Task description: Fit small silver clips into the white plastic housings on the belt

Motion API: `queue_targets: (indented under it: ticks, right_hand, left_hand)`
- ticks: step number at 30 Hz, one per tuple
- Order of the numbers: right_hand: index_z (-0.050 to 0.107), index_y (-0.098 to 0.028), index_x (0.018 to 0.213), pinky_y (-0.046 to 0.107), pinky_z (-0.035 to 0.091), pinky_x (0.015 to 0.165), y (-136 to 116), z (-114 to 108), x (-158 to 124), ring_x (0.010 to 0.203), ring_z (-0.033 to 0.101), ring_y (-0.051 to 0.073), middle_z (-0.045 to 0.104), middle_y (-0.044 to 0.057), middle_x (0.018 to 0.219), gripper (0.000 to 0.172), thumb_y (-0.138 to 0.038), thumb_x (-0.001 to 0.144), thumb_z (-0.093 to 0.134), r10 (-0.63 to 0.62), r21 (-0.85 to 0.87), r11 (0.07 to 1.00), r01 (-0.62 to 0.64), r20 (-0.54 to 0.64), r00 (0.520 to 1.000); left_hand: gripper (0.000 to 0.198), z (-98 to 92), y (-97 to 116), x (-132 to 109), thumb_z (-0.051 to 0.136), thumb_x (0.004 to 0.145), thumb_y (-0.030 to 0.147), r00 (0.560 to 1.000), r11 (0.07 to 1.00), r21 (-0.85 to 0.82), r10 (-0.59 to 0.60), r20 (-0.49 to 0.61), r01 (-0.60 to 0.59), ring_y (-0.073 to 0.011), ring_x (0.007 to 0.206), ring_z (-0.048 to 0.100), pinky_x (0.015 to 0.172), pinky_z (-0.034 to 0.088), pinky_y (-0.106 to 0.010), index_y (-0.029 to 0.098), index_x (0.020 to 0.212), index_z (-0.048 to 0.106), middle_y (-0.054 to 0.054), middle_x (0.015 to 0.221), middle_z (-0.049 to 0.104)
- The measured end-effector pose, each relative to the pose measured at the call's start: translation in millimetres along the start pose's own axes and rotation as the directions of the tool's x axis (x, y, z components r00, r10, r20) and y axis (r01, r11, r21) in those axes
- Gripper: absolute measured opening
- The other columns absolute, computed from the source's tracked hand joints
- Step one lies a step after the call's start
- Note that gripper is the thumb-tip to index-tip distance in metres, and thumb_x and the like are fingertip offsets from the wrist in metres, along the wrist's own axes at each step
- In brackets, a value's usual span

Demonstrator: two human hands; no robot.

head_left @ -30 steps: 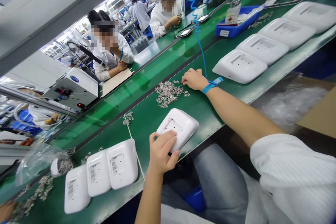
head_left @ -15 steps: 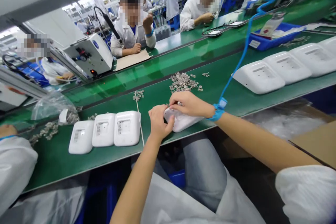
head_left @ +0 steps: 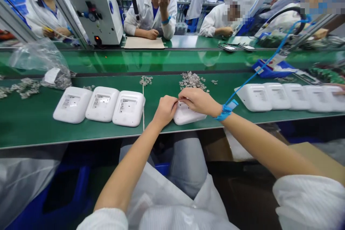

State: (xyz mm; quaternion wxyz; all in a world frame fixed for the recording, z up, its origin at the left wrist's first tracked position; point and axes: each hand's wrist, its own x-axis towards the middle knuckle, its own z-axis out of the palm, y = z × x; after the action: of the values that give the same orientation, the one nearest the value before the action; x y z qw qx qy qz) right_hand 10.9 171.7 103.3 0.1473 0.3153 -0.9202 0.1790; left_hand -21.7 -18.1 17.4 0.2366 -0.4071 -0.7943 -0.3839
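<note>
While both hands meet over it, the white housing (head_left: 190, 116) lies flat at the near edge of the green bench (head_left: 81, 134), directly ahead of the person. The left hand (head_left: 166, 109) is closed against the housing's left end, fingers curled around its edge. The right hand (head_left: 198, 101) lies across its far side with bent fingers, and the fingertips of the two hands touch above the housing's far left corner. Whether the right hand grips the housing or pinches something small there cannot be told. A blue wrist strap (head_left: 225, 110) circles the right wrist, and a blue cord (head_left: 256, 73) runs from it up to the far right. Just beyond the hands sits a pile of small metal parts (head_left: 192, 79), with a smaller cluster (head_left: 146, 80) to its left. Three more white housings (head_left: 102, 103) lie side by side and touching to the left, apart from the held one. A row of white housings (head_left: 285, 95) stretches along the bench to the right. At far left a clear plastic bag (head_left: 40, 59) rests beside scattered metal parts. Across the bench stand a white machine (head_left: 98, 14) and a cardboard sheet (head_left: 144, 43), at which a person in a white coat (head_left: 151, 18) sits. A blue tray (head_left: 269, 70) lies at far right.
</note>
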Motion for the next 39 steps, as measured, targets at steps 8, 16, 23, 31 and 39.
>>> queue_targets:
  ticks: [8,16,23,31,39]
  right_hand:
    - [0.07,-0.018,0.088,0.042,0.042,0.086,29,-4,-19,0.096,0.054,0.027,0.06,0.012,0.1,0.014,-0.019,0.089,0.056,0.023,-0.138,0.99,-0.015,0.057,0.998]
    - [0.067,-0.017,0.086,0.037,0.04,0.082,35,2,-16,0.091,0.055,0.025,0.061,0.01,0.094,0.009,-0.016,0.088,0.058,0.106,-0.179,0.98,-0.085,0.112,0.988]
    - [0.067,-0.017,0.082,0.034,0.04,0.077,27,2,-16,0.086,0.056,0.024,0.065,0.008,0.084,0.012,-0.01,0.087,0.058,0.101,-0.226,0.971,-0.075,0.107,0.989]
    - [0.075,-0.017,0.082,0.032,0.044,0.074,24,3,-27,0.085,0.061,0.023,0.069,0.01,0.082,0.022,-0.012,0.093,0.056,-0.037,-0.254,0.965,0.062,0.1,0.994]
    - [0.075,-0.018,0.084,0.032,0.047,0.074,25,13,-35,0.083,0.065,0.021,0.075,0.006,0.088,0.023,-0.011,0.093,0.056,-0.044,-0.243,0.97,0.026,-0.069,0.997]
  left_hand:
    - [0.018,-4.5,8,2,0.055,0.091,0.028,1.0,0.998,0.054,-0.012,0.012,0.011,-0.0243,0.101,0.061,0.084,0.039,-0.04,0.019,0.104,0.063,-0.008,0.102,0.072]
    - [0.016,-6.1,8,1,0.059,0.092,0.029,0.995,0.993,0.095,0.059,0.082,-0.066,-0.0248,0.109,0.057,0.089,0.037,-0.043,0.021,0.089,0.072,-0.004,0.111,0.074]
    - [0.026,-7.8,12,0,0.056,0.097,0.038,0.974,0.99,0.095,0.087,0.208,-0.109,-0.0269,0.115,0.053,0.094,0.034,-0.046,0.022,0.097,0.076,-0.002,0.124,0.073]
    - [0.03,-7.7,14,1,0.054,0.099,0.04,0.979,0.993,0.089,0.059,0.194,-0.078,-0.0262,0.114,0.053,0.093,0.033,-0.047,0.023,0.091,0.078,0.0,0.123,0.074]
    - [0.032,-8.3,14,1,0.053,0.1,0.041,0.972,0.995,0.079,0.047,0.23,-0.066,-0.0263,0.115,0.052,0.093,0.032,-0.047,0.024,0.092,0.079,0.0,0.125,0.074]
